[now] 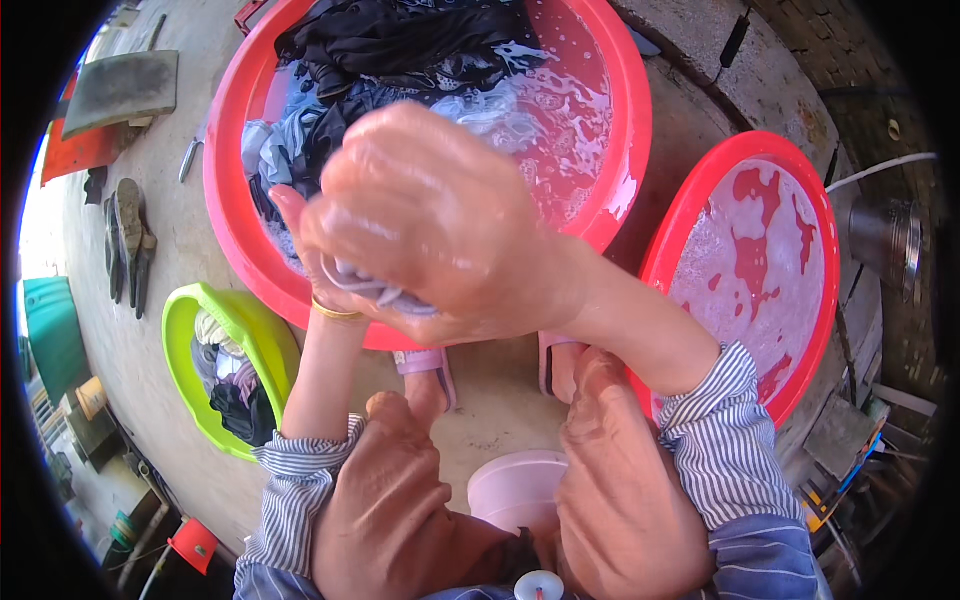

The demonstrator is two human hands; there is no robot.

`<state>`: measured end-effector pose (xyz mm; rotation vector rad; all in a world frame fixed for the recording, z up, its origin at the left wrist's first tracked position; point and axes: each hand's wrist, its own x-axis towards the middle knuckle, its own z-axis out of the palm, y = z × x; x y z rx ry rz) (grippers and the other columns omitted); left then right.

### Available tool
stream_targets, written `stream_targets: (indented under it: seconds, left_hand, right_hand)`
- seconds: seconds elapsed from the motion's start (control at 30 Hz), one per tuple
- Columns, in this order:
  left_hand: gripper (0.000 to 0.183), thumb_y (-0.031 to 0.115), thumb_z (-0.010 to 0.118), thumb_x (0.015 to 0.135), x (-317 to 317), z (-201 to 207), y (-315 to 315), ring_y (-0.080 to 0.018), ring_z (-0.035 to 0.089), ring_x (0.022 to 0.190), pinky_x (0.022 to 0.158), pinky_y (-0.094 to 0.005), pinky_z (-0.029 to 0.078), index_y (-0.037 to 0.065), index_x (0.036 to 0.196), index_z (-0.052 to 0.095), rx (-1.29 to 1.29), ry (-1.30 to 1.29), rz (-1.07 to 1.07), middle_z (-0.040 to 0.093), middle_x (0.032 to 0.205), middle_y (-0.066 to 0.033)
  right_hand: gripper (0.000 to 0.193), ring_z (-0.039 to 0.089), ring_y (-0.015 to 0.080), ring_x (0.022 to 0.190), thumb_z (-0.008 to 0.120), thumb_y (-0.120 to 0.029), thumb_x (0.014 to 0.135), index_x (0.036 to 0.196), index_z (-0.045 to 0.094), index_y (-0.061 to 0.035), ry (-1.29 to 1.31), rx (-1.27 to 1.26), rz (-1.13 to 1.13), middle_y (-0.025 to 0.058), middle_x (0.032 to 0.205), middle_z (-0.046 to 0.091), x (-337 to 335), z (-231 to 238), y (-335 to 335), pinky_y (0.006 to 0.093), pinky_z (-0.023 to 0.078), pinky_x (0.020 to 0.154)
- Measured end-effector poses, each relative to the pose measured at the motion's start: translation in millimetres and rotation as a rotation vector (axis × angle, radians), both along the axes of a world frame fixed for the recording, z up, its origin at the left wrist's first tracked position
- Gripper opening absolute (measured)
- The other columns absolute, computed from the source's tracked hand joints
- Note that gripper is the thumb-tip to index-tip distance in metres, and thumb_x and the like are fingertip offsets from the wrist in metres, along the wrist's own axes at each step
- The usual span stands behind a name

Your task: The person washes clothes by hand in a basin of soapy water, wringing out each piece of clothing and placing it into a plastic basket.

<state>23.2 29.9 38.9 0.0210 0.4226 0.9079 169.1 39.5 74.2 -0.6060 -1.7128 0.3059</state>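
Observation:
Both my hands are pressed together in front of the near side of a large red tub (225, 190). My right hand (430, 210) is a wet fist, closed round a pale lavender cloth (385, 290), of which only a few twisted folds show. My left hand (312, 250), behind a gold bangle, is mostly covered by the right one and closes on the same bundle; its thumb sticks up at the left. Dark clothes (400, 45) and light blue clothes (268, 150) soak in sudsy water in the tub.
A smaller red basin (826, 260) with foamy water stands on the right. On the left, a lime green basin (178, 330) holds several garments. A pink bucket-like object (518, 485) sits between my knees. Dark shoes (128, 225) lie on the concrete further left.

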Motion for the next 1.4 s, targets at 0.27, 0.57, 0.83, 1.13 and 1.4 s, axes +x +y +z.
stream_targets:
  seconds: [0.27,0.57,0.83,1.13,1.4]
  left_hand:
    - [0.021,0.024,0.06,0.086,18.4,25.4,12.8,-0.0184,0.058,0.085,0.077,-0.0344,0.048,0.004,0.093,0.058,0.273,0.838,0.385,0.059,0.094,-0.0076]
    - [0.021,-0.002,0.072,0.052,51.6,55.7,3.5,-0.026,0.055,0.063,0.053,-0.0325,0.044,0.005,0.064,0.056,1.762,1.299,0.333,0.055,0.071,-0.0107]
    - [0.022,0.006,0.073,0.049,46.5,49.9,-12.6,-0.0261,0.056,0.063,0.051,-0.0323,0.043,0.009,0.064,0.057,1.907,1.206,0.084,0.054,0.073,-0.0095]
    - [0.018,0.001,0.062,0.073,-143.9,103.4,12.0,-0.0136,0.043,0.084,0.08,-0.0259,0.034,0.005,0.074,0.045,1.008,1.744,0.125,0.048,0.089,-0.0071]
    - [0.014,0.006,0.062,0.073,-326.1,127.0,-65.9,-0.0211,0.048,0.068,0.066,-0.0297,0.04,0.001,0.074,0.048,0.87,2.526,-0.374,0.047,0.075,-0.0076]
  right_hand:
    - [0.025,0.056,0.0172,0.085,0.069,-0.011,0.077,0.096,0.053,-0.0053,0.553,-0.585,-0.078,0.0066,0.09,0.057,2.7,-28.3,-22.9,0.0308,0.048,0.076]
    - [0.007,0.054,0.0092,0.068,0.055,-0.012,0.084,0.078,0.056,-0.0078,1.388,-1.379,0.531,0.0007,0.074,0.055,17.7,-38.1,-24.0,0.0246,0.044,0.065]
    - [0.012,0.055,0.0117,0.07,0.051,-0.018,0.085,0.077,0.056,-0.0109,1.102,-1.693,0.781,0.002,0.077,0.056,15.2,-42.7,-36.1,0.0274,0.046,0.065]
    - [0.037,0.058,0.016,0.098,0.069,-0.023,0.08,0.109,0.057,-0.0034,0.494,-1.378,0.704,0.0073,0.104,0.06,-12.3,-73.7,5.6,0.0319,0.048,0.084]
    - [0.035,0.06,0.0226,0.082,0.073,-0.016,0.07,0.096,0.059,0.0021,0.016,-0.922,-0.871,0.0133,0.091,0.063,71.6,-218.1,72.3,0.0353,0.048,0.075]
